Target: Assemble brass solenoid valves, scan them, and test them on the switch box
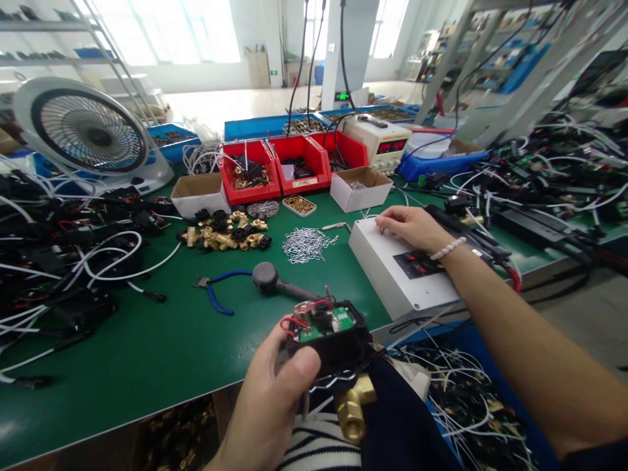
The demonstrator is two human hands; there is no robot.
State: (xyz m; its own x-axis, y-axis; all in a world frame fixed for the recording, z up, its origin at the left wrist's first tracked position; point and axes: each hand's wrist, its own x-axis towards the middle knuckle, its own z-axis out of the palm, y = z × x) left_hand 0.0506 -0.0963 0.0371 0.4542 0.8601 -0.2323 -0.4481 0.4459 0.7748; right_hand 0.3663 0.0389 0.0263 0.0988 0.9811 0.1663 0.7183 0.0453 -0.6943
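Note:
My left hand [277, 389] is wrapped round a black valve actuator [338, 347] whose open top shows a green circuit board and red wires. A brass valve body [354, 409] hangs below its casing. Over on the right, my right hand [409, 226] rests at the far end of a light grey control box [377, 261], thumb and fingers pinched at its top. What the fingertips grip there is too small to make out. Just beyond the actuator lies a dark rubber mallet [267, 278]. Blue-handled pliers [216, 288] lie left of it.
Wire clips [307, 245] lie in a heap mid-table, beside brass fittings [223, 232]. Behind stand red bins [250, 173], a white carton [360, 190] and a power supply [377, 140]. Cabled units [83, 281] crowd the left, near a fan [93, 134]. A blue crate [510, 392] sits below right.

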